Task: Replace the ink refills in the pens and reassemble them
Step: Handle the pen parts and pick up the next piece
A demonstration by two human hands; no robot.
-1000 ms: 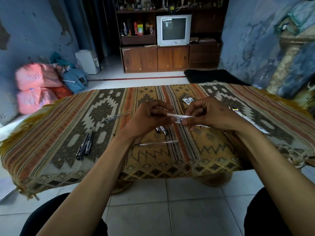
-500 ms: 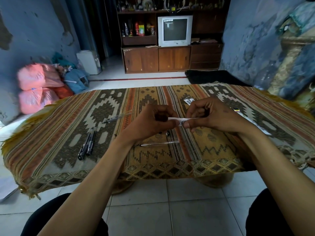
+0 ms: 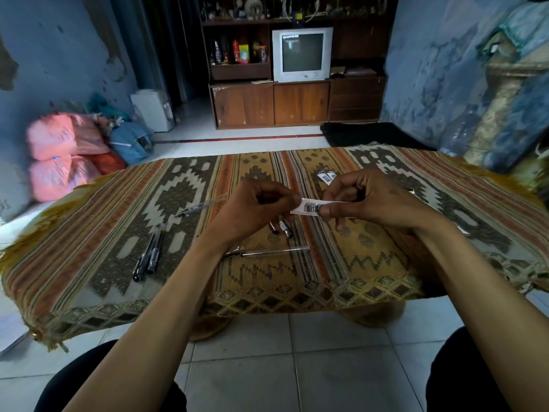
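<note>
A low table draped in a patterned woven cloth (image 3: 98,233) is seen from above. Over its middle, the left hand (image 3: 252,209) and right hand (image 3: 368,200) are both curled, and a narrow white refill packet (image 3: 312,207) is pinched between them; a barcode is printed on it, its digits unreadable. Two capped black pens (image 3: 150,254) are laid side by side near the left front edge. A clear pen barrel (image 3: 273,251) is laid below the hands, and two small caps (image 3: 282,228) just beyond it.
</note>
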